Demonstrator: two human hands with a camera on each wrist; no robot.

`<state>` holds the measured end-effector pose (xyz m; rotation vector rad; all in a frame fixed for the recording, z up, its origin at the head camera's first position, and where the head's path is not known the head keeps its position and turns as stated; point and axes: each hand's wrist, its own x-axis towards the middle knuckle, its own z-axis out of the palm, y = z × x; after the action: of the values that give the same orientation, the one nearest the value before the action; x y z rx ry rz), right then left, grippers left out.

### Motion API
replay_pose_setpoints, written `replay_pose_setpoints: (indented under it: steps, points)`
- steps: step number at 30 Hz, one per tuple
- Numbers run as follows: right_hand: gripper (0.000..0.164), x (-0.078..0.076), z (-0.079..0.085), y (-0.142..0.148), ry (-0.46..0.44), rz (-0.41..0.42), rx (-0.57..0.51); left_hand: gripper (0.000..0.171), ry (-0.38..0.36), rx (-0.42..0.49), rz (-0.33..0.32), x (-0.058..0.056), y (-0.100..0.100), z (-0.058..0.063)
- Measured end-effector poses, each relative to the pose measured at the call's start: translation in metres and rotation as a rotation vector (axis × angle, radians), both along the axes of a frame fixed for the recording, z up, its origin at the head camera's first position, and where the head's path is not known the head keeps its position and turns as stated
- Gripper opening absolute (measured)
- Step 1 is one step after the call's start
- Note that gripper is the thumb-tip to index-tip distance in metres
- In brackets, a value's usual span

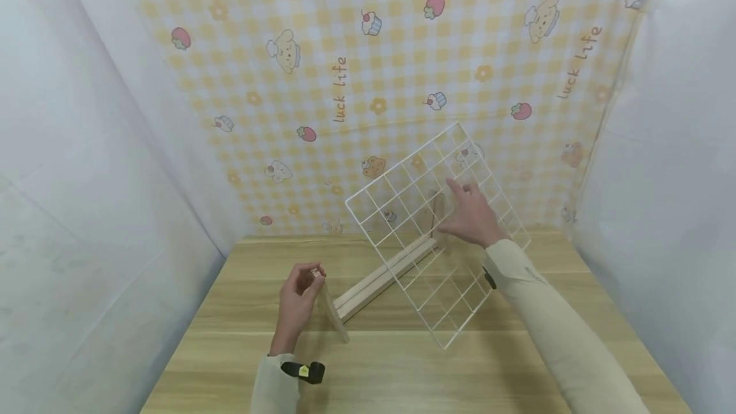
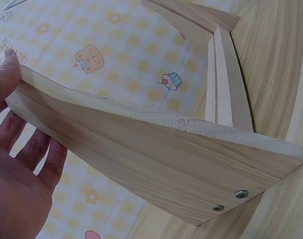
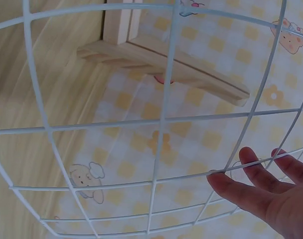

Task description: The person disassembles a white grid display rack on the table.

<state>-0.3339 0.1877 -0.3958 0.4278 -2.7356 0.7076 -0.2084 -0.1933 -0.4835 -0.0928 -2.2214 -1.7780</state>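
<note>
A pale wooden stand has two side boards joined by a pair of parallel bars (image 1: 385, 275). My left hand (image 1: 298, 299) grips the upper end of the near side board (image 2: 136, 149), thumb on one edge and fingers on the other. Two metal screw heads (image 2: 241, 194) show low on that board's outer face. My right hand (image 1: 474, 217) holds a white wire grid (image 1: 375, 246), its fingers spread across the wires. The grid is tilted above the bars, partly in front of the far side board (image 3: 166, 67).
The stand rests on a wood-grain tabletop (image 1: 241, 331). Behind it hangs a yellow checked cloth (image 1: 402, 69) with cartoon prints. White sheets close off the left side (image 1: 86, 177) and the right side (image 1: 661, 177).
</note>
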Motion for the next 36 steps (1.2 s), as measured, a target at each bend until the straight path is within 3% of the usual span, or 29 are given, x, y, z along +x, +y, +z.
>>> replay_pose_setpoints:
  steps: [13,29,36]
  points:
    - [0.116,0.008,-0.009,0.011,-0.077,0.036,0.067,0.025,-0.039,-0.022,0.035,0.009,-0.002,-0.001]
    - [0.11,0.021,-0.018,0.024,-0.107,0.069,0.108,0.026,-0.033,-0.037,0.038,0.014,0.001,-0.002]
    - [0.11,0.026,-0.029,0.032,-0.116,0.074,0.186,0.026,-0.038,-0.017,0.035,0.016,0.002,-0.002]
